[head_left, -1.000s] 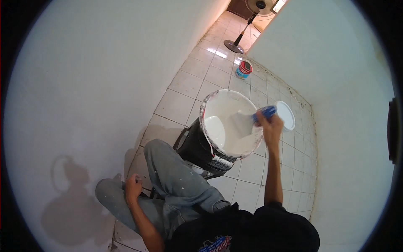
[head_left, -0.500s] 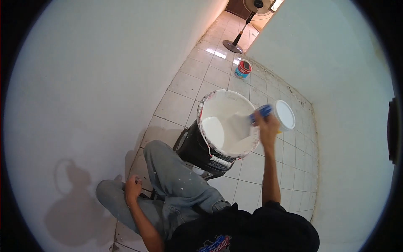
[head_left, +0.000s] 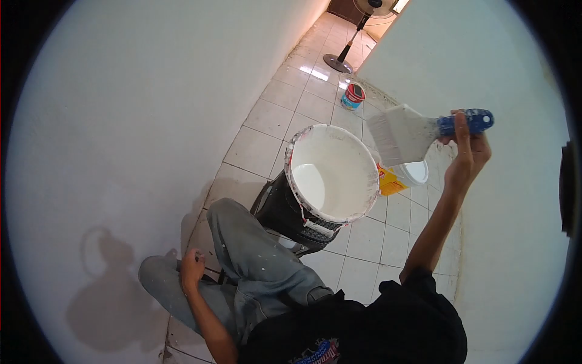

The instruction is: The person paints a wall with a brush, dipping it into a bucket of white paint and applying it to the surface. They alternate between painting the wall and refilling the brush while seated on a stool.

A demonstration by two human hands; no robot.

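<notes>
My right hand (head_left: 468, 148) is wrapped round the blue handle of a wide paintbrush (head_left: 403, 133). The brush is raised to the right of the bucket, its broad head pointing left and coated in white paint. Below and left of it stands a large black bucket (head_left: 285, 209) with a paint-smeared rim and white paint (head_left: 309, 187) pooled inside. My left hand (head_left: 193, 267) rests by my bent leg with its fingers curled. A small dark spot shows at those fingers; what it is I cannot make out.
Behind the bucket's right side is a yellow-and-white pail (head_left: 394, 181) with a white lid. A smaller red-and-blue can (head_left: 353, 97) stands farther off, and a standing fan (head_left: 339, 62) is near the doorway. Walls flank the tiled floor (head_left: 257, 138) left and right.
The paintbrush has come up out of the bucket, moving up and right with my right hand. My left hand stays in place.
</notes>
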